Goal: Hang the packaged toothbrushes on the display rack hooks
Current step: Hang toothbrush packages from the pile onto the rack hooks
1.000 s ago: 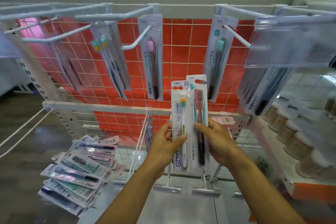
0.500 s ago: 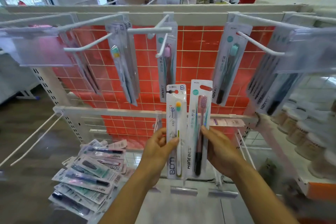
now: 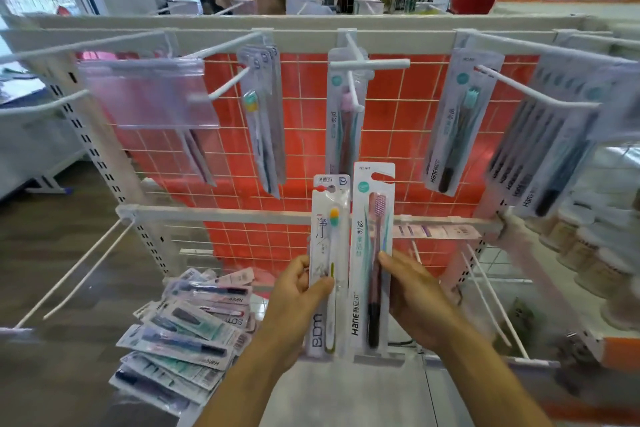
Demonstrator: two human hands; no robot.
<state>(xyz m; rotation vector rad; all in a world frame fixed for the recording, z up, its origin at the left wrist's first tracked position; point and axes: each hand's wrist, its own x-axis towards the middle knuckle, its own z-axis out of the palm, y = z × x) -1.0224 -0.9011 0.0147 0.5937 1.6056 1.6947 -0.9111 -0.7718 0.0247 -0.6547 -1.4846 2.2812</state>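
Left hand: the left hand [image 3: 298,291] pinches the lower half of a white-carded "BDM" toothbrush pack with a yellow-and-green brush head [image 3: 329,264], thumb across its front and fingers curled behind.
Right hand: the right hand [image 3: 412,298] grips the right edge of a taller white "Hane" pack holding a pink-headed, dark-handled toothbrush [image 3: 372,260], fingers wrapped behind it.
Axis: both packs stand upright, long axis vertical, brush heads and hang holes up, side by side and touching, in front of the rack's lower white crossbar [image 3: 221,213].
Count: two packs in hand; a loose heap of more packs [image 3: 187,329] lies low on the left.
Hooks: on the white-framed, orange-grid display rack [image 3: 408,108], the centre white hook [image 3: 353,80] carries a pink-brush pack directly above the held pair.
Room: bare hook lengths project toward the camera; long empty white prongs [image 3: 79,270] jut out low on the left.
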